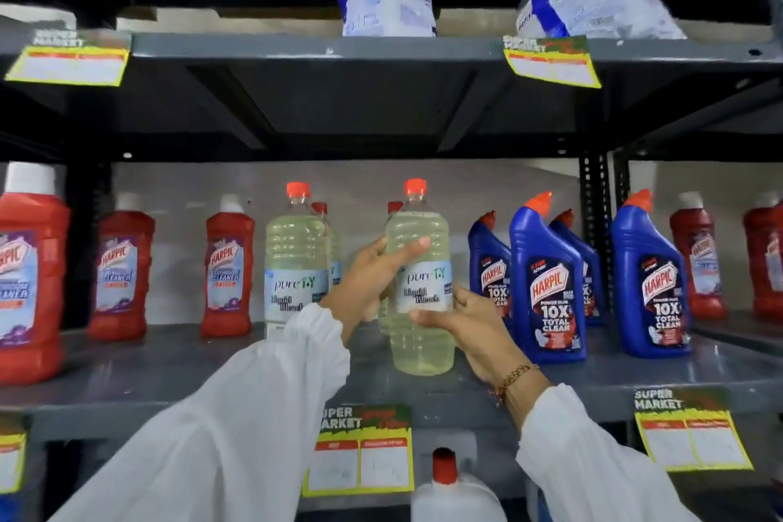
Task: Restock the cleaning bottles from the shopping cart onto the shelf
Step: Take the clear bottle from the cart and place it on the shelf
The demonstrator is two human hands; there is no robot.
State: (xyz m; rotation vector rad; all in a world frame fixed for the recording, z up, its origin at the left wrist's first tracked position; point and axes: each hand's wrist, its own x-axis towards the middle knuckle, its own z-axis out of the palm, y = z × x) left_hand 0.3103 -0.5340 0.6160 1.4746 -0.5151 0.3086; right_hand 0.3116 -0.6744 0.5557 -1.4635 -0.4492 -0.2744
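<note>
A clear bottle of pale yellow liquid bleach [419, 335] with a red cap stands upright at the front of the grey middle shelf [212, 369]. My left hand [373, 280] wraps its upper body from the left. My right hand [470, 326] grips it at the label from the right and below. A second bleach bottle [295, 259] stands just left of it, and more red-capped ones show behind both. The shopping cart is out of view.
Red Harpic bathroom cleaner bottles [229, 267] fill the shelf's left part; blue Harpic toilet cleaner bottles [546, 284] stand close on the right. White-and-blue bags [387, 6] lie on the top shelf. Price tags [360, 453] hang from shelf edges. A white jug [449, 492] sits below.
</note>
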